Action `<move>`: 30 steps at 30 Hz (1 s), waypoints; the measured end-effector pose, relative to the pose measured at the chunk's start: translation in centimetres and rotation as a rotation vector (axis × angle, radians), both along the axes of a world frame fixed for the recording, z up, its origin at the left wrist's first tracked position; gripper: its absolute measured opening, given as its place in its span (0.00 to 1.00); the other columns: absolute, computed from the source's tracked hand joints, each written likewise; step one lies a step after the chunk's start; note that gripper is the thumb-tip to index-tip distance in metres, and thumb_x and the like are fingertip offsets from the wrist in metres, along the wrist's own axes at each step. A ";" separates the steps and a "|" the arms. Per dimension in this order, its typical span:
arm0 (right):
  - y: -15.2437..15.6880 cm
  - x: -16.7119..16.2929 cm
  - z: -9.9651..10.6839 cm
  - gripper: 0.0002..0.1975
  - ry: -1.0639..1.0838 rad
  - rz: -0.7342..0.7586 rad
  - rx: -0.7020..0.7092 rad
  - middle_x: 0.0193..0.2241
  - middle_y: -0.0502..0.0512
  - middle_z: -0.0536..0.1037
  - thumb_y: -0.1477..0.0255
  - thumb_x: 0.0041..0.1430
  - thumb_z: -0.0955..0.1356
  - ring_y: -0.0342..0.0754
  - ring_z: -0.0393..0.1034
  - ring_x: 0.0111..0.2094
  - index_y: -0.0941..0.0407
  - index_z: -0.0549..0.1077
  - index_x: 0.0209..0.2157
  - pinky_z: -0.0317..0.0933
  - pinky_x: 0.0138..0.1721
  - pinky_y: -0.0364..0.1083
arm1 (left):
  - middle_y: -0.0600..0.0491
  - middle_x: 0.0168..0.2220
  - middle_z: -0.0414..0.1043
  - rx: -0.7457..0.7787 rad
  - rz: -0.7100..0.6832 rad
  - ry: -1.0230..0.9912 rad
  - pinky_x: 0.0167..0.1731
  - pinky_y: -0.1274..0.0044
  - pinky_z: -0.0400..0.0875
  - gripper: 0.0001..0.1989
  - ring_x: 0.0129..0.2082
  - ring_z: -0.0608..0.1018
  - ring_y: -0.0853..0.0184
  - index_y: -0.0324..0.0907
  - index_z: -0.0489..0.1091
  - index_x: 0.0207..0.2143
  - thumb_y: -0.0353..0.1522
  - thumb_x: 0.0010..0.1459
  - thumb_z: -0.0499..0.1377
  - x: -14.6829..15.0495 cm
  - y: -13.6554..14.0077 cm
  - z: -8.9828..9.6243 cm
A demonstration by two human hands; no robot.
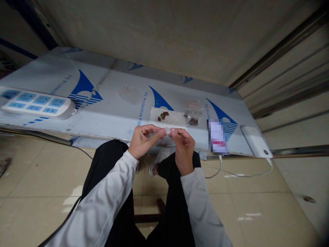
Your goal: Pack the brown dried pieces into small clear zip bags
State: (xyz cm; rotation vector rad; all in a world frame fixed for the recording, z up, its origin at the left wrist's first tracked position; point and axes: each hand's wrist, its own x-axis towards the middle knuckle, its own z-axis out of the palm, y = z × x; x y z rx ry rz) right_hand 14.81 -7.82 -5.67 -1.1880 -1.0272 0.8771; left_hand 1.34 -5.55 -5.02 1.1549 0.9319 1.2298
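Note:
Between my two hands, a small clear zip bag (162,140) is stretched at the table's front edge. My left hand (144,139) pinches its top edge at the left, thumb against the fingers. My right hand (183,144) pinches the same edge at the right. Something dark seems to lie low in the bag, too small to make out. Just beyond my fingers, a white sheet of paper (174,118) bears several small brown pieces (162,116). Right of the paper, filled clear zip bags (193,113) with brown contents lie together.
A flat clear bag (128,93) rests at the back, left of centre. On the left lies a white power strip (38,103) with blue sockets. To the right are a blurred-out phone-like thing (218,137) and a white cabled device (255,141). Film covers the table (115,113).

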 end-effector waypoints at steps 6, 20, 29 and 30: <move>0.2 0.4 0.2 0.07 0.004 -0.031 -0.008 0.24 0.48 0.78 0.66 0.52 0.71 0.44 0.71 0.28 0.56 0.76 0.30 0.65 0.34 0.45 | 0.50 0.28 0.79 -0.051 0.025 -0.031 0.34 0.77 0.74 0.11 0.27 0.78 0.69 0.37 0.76 0.30 0.36 0.48 0.66 -0.4 0.2 0.5; 0.0 0.4 0.3 0.08 -0.055 -0.062 -0.009 0.24 0.49 0.77 0.66 0.53 0.70 0.44 0.71 0.27 0.56 0.74 0.28 0.64 0.33 0.45 | 0.51 0.27 0.79 0.031 0.104 0.057 0.33 0.77 0.73 0.09 0.26 0.78 0.69 0.38 0.76 0.28 0.36 0.49 0.65 -0.4 0.2 0.0; 0.1 0.2 -0.2 0.09 0.035 0.041 -0.068 0.28 0.50 0.79 0.65 0.50 0.72 0.46 0.73 0.31 0.55 0.75 0.30 0.67 0.37 0.47 | 0.51 0.26 0.77 0.009 0.066 0.006 0.33 0.77 0.72 0.09 0.27 0.77 0.69 0.38 0.74 0.28 0.36 0.48 0.65 0.1 0.0 0.1; 0.1 0.1 -0.2 0.08 0.041 0.040 -0.065 0.27 0.50 0.79 0.65 0.49 0.72 0.46 0.73 0.31 0.55 0.75 0.29 0.67 0.37 0.48 | 0.51 0.26 0.77 -0.001 0.050 0.000 0.33 0.77 0.72 0.10 0.27 0.77 0.69 0.38 0.74 0.28 0.36 0.48 0.65 0.1 0.0 0.1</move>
